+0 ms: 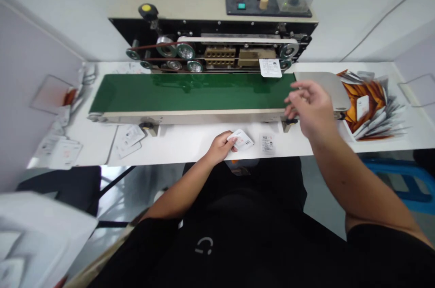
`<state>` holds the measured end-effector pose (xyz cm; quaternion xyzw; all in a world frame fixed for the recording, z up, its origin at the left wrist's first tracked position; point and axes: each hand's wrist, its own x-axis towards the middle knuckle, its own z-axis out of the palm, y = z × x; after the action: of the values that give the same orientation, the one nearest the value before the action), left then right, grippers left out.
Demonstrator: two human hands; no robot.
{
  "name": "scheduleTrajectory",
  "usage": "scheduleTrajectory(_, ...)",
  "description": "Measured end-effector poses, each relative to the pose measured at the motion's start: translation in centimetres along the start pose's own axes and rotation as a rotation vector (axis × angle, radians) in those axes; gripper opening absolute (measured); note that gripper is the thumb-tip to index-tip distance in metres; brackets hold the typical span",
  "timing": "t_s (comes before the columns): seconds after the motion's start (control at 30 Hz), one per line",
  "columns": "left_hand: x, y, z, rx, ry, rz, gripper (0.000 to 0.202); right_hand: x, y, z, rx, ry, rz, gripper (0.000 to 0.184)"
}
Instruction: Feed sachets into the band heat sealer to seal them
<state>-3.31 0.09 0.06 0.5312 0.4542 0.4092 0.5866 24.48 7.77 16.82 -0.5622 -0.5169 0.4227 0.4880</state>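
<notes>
The table (183,144) bears a machine (220,54), flat packets (268,144) and, apparently, a tray (348,132).

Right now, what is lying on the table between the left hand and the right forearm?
In the head view, one printed packet lies flat on the white table there, apart from the left hand, which holds at least one more white packet.

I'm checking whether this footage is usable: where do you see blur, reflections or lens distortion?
Head view throughout: right hand slightly blurred, probably by motion; white tray at lower left soft; glossy green conveyor belt mirrors parts of the band sealer; stretching toward the frame edges suggests wide-angle distortion.
</notes>
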Motion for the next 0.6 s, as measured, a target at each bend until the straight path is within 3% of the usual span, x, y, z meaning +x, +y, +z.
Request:
scheduleTrajectory(0.1, 0.1, 0.1, 0.2, -0.051, -0.014, -0.01, 0.052, -6.1, 2.8, 0.6, -0.149, -0.193, -0.032, 0.025)
scheduleTrajectory(0.2, 0.0, 0.1, 0.4, -0.1, -0.019, -0.051, 0.056, -9.8, 6.7, 1.8, -0.312, -0.271, -0.072, 0.025)
scheduleTrajectory(0.37, -0.1, -0.5, 0.3, -0.122, -0.056, -0.036, 0.055, -10.9, 11.5, 3.8, -0.366, -0.323, 0.047, 0.042)
scheduleTrajectory(0.6, 0.0, -0.6, 0.1, -0.061, -0.094, 0.004, 0.05, -11.1, 12.4, 4.6, -0.227, -0.461, 0.231, 0.034)
